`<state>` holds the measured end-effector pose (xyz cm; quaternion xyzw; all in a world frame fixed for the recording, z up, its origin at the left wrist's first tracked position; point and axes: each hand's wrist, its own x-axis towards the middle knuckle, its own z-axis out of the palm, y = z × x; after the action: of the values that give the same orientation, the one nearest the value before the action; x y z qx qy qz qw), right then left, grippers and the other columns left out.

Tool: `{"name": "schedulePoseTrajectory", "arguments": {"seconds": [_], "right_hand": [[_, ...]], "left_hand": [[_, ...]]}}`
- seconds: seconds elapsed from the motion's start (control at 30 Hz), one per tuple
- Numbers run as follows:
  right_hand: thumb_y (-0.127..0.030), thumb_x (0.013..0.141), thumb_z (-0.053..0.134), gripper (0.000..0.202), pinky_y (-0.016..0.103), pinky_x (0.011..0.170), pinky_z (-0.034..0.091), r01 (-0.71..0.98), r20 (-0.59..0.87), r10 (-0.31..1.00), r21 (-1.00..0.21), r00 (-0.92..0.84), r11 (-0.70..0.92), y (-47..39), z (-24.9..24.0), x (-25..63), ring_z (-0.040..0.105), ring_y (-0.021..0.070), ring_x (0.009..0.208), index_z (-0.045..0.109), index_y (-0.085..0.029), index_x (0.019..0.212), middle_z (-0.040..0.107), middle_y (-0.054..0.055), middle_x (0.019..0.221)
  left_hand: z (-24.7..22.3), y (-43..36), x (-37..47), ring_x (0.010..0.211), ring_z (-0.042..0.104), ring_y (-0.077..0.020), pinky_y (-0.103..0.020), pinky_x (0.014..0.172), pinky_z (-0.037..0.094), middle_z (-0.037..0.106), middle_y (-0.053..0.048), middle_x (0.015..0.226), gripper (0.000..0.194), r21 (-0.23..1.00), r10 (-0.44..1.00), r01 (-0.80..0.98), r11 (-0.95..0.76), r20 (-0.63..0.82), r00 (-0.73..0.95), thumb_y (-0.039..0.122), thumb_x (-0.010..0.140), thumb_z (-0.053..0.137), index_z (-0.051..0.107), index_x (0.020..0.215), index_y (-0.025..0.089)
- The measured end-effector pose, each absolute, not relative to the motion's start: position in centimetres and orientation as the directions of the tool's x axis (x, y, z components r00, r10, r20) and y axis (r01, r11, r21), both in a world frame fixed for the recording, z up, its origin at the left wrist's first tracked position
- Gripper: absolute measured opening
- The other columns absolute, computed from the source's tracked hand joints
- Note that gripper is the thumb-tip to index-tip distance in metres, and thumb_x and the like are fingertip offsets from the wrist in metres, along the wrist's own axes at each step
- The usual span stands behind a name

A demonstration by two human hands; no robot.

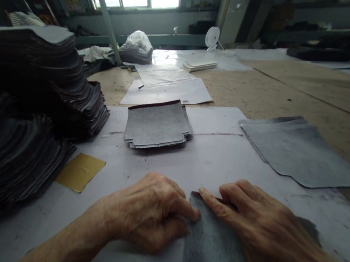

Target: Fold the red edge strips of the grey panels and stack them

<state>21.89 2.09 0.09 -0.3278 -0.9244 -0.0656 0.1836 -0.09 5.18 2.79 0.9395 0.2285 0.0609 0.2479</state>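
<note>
A grey fabric piece (211, 247) with a dark red edge lies on the white sheet before me, its lower part running out of the picture. My left hand (154, 212) is curled, with its index fingertip pressed on the left border of the piece near the top corner. Along the dark red folded edge rests the index finger of my right hand (259, 219); its other fingers are bent and grip that edge. The palm of the right hand hides part of the fabric. Beyond both hands sits a neat stack of grey pieces (157, 124) with a dark red top edge.
Tall stacks of dark fabric (33, 77) rise on the left, by a yellow-brown square (81, 172). More grey pieces (297, 148) lie fanned at right. White paper (169, 92), a plastic bag (137, 47) and a small fan (212, 37) are farther back.
</note>
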Motion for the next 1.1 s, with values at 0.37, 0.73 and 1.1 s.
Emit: {"name": "schedulePoseTrajectory", "arguments": {"seconds": [0.37,0.73,1.1], "right_hand": [[-0.001,0.069,0.038,0.056,0.034,0.056,0.044,0.672,0.309,0.632,0.032,-0.711,0.74,2.1,0.0,21.6,0.043,0.0197,0.07,0.05,-0.017,0.121,0.051,0.009,0.082],[0.0,0.069,0.042,0.063,0.031,0.056,0.039,0.738,0.269,0.704,0.038,-0.657,0.674,1.6,0.6,20.9,0.044,0.0172,0.066,0.048,-0.033,0.122,0.05,0.004,0.076],[0.002,0.075,0.041,0.037,0.033,0.074,0.045,0.764,0.554,0.6,0.108,-0.578,0.636,-4.4,1.0,28.7,0.054,0.0195,0.088,0.06,-0.008,0.104,0.062,0.011,0.092]], "left_hand": [[2.8,5.1,0.0,0.059,0.048,-0.0108,-0.023,0.057,0.036,0.05,0.002,0.057,0.006,0.47,0.461,0.405,-0.784,0.006,0.887,0.015,0.074,0.052,0.055,0.07,0.018],[2.7,5.0,0.0,0.057,0.046,-0.0084,-0.021,0.056,0.034,0.047,0.003,0.055,0.013,0.532,0.512,0.44,-0.723,-0.015,0.859,0.013,0.073,0.052,0.049,0.061,0.016],[2.1,5.5,0.0,0.056,0.049,-0.0066,-0.017,0.051,0.036,0.056,0.001,0.065,0.016,0.783,0.668,0.377,-0.495,0.066,0.741,0.022,0.08,0.052,0.067,0.08,0.016]]}}
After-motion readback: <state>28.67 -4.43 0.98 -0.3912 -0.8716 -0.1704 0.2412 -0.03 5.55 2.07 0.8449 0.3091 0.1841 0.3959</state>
